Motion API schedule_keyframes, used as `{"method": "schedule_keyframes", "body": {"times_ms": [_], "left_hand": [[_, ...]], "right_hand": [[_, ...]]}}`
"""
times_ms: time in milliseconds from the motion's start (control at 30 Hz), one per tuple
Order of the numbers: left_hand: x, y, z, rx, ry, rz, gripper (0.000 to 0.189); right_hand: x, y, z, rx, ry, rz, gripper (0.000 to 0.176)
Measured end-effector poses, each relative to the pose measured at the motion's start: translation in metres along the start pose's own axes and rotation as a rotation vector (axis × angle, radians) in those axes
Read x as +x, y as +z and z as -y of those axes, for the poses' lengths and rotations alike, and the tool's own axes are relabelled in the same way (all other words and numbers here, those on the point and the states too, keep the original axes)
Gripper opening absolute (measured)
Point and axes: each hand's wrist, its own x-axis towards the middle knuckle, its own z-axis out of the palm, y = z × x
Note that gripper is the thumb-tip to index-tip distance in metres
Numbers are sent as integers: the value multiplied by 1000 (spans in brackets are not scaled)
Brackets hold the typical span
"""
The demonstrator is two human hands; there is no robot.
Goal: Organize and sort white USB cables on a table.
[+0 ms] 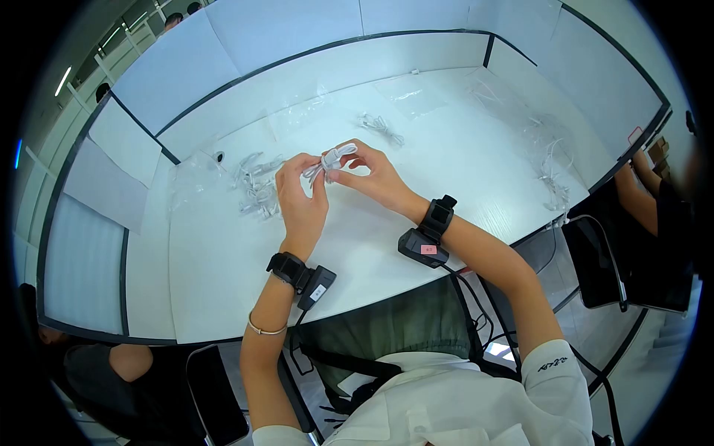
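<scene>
A coiled white cable bundle (pixel 338 157) is held up over the middle of the white table, between both hands. My left hand (pixel 300 195) pinches its left side with thumb and fingertips. On the right side, my right hand (pixel 370 175) has its thumb and fingers closed round the loops. Left of my left hand lies a pile of white cables (pixel 259 190). Another white cable bundle (pixel 381 128) rests on the table beyond my right hand. The fingertips partly cover the held bundle.
Clear plastic bags lie on the white table (pixel 223 275) at the left, back and right. More white cables (pixel 550 175) are near its right edge. Low partitions surround the table. Black wrist devices with cords are on both my wrists. People sit at both sides.
</scene>
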Motion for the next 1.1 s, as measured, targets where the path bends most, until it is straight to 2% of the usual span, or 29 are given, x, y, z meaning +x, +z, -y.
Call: {"method": "schedule_keyframes", "body": {"times_ms": [200, 700, 1100], "left_hand": [[4, -3, -9, 83, 5, 86, 22], [2, -1, -6, -16, -22, 45, 19], [4, -2, -9, -35, 89, 39, 19]], "right_hand": [[1, 0, -3, 5, -23, -31, 29], [1, 1, -5, 3, -17, -49, 29], [-1, -1, 7, 74, -23, 4, 27]]}}
